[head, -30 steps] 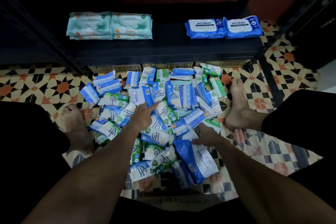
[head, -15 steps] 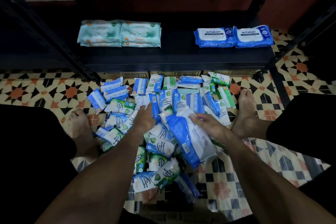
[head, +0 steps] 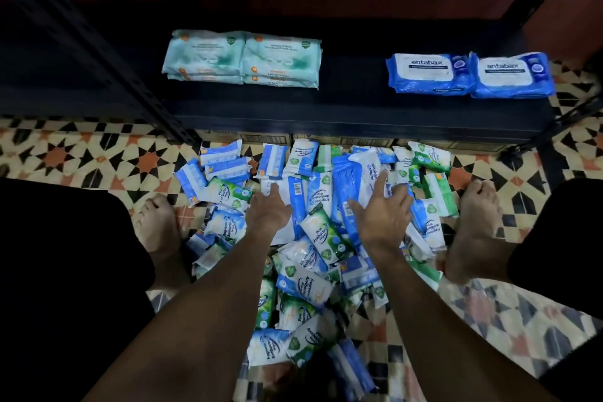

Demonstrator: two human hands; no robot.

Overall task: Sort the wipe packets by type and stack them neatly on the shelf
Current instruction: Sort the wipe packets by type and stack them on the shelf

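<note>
The large blue packet (head: 350,186) with a white label stands tilted on its edge at the far middle of the pile of small packets (head: 313,238), under and just left of the right hand (head: 381,217). That hand lies back-up over the packet's lower right part. Its thumb runs straight along the white label and its fingers spread over smaller packets to the right. Whether this grip has hold of the packet cannot be told. The left hand (head: 270,210) is near, palm down, its grip flat and relaxed on a white packet (head: 287,188) showing a barcode. Both forearms reach forward. The pile lies on the tiled floor (head: 98,157) between bare feet (head: 160,228). Beyond, the shelf (head: 326,114) carries stacked teal packs (head: 241,59) at left and blue packs (head: 470,75) at right, well apart.
</note>
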